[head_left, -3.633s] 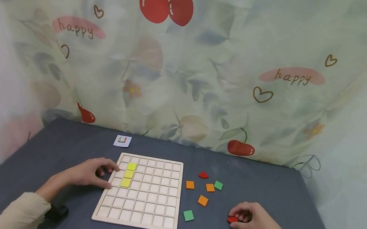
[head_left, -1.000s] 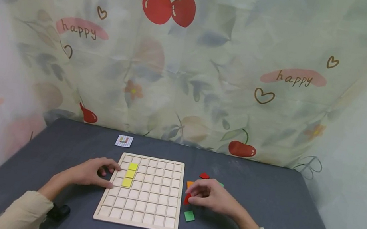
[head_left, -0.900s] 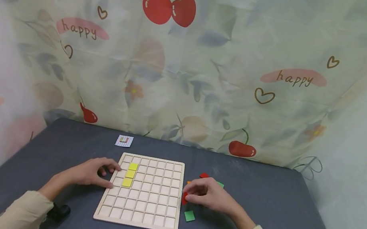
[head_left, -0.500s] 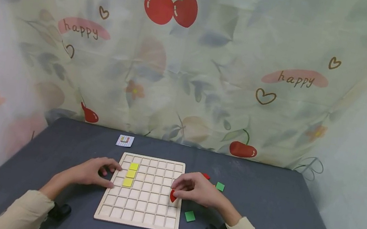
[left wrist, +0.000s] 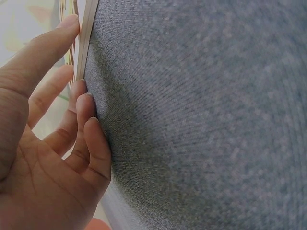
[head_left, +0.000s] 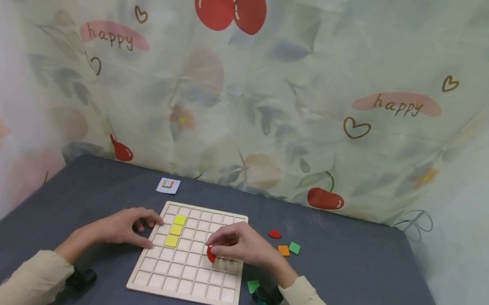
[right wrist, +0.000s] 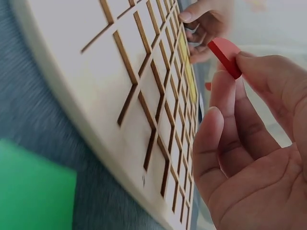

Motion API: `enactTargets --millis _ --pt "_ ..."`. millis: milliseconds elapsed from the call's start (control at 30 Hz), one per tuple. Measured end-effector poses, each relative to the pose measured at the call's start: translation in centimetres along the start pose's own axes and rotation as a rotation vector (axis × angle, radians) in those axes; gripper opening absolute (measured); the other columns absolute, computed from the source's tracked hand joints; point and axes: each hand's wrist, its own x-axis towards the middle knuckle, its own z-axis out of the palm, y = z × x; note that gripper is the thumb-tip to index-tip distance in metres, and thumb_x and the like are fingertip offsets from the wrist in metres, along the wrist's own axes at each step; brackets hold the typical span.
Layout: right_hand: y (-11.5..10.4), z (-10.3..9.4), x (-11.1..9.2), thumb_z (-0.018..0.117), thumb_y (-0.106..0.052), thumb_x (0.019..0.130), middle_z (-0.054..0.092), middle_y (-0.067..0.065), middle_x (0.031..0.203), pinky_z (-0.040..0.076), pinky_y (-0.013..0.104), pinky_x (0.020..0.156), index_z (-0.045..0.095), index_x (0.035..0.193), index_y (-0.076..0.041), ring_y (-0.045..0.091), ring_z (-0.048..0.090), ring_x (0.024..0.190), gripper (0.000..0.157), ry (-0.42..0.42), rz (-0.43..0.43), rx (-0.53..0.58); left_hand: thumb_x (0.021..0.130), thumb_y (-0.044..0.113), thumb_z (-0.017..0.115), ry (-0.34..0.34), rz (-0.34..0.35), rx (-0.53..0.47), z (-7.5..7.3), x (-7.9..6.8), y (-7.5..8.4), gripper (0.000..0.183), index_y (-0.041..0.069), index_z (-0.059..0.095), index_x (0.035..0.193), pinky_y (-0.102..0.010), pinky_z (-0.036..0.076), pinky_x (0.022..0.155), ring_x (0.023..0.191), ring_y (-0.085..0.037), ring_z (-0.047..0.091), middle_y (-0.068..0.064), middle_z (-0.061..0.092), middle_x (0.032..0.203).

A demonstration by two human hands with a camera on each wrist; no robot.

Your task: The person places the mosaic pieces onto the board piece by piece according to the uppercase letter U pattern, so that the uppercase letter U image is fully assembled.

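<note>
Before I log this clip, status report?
Left hand touching pale wooden gridded board. Right hand pinching flat, red, curved-edged piece above it. No obstruction visible between.

Cherry-printed sheeting (head_left: 259,95) hangs behind and beside a dark grey table (head_left: 351,267)

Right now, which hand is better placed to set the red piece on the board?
Probably the right hand: it pinches the red piece over the board, while the left hand touches the board's left edge.

This is a small curtained-off booth, as pale hanging curtains (head_left: 256,84) printed with red cherries (head_left: 214,11) and the brown word "happy" (head_left: 398,105) enclose a dark grey, woven-textured flat surface (head_left: 349,278) on three sides.
</note>
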Motion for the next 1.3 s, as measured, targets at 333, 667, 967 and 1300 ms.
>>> enactTargets --millis 333,667,967,1300 --pt "0.0 1.5 2.8 0.068 -0.003 0.098 0.073 0.005 0.097 0.054 0.032 0.076 0.071 0.113 0.006 0.017 0.068 0.086 0.018 -0.035 -0.077 -0.034 0.085 0.032 0.085 0.007 -0.002 0.014 0.0 0.1 0.0 0.054 0.009 0.064 0.130 -0.042 0.045 0.081 0.093 -0.023 0.054 -0.005 0.055 0.108" --pt "0.0 2.9 5.3 0.071 -0.002 0.095 0.073 -0.001 0.097 0.053 0.030 0.078 0.073 0.110 0.004 0.017 0.068 0.086 0.016 -0.014 -0.035 -0.026 0.085 0.031 0.086 0.007 -0.013 0.008 -0.1 0.0 0.2 0.054 0.009 0.064 0.129 -0.043 0.045 0.082 0.094 -0.025 0.054 -0.006 0.055 0.108" --pt "0.1 4.0 7.1 0.073 0.000 0.093 0.072 -0.001 0.094 0.053 0.028 0.077 0.074 0.107 0.005 0.012 0.067 0.084 0.015 -0.027 -0.026 -0.068 0.085 0.033 0.085 0.011 0.018 0.026 0.0 0.0 -0.2 0.054 0.009 0.064 0.129 -0.039 0.046 0.081 0.093 -0.023 0.054 -0.004 0.056 0.107" --pt "-0.1 4.8 8.2 0.074 -0.003 0.094 0.072 -0.005 0.089 0.052 0.025 0.077 0.075 0.104 0.000 0.009 0.067 0.082 0.011 -0.029 0.000 -0.100 0.085 0.034 0.085 0.016 0.023 0.030 0.0 0.0 -0.2 0.054 0.010 0.064 0.129 -0.039 0.047 0.081 0.093 -0.023 0.054 -0.004 0.056 0.107"
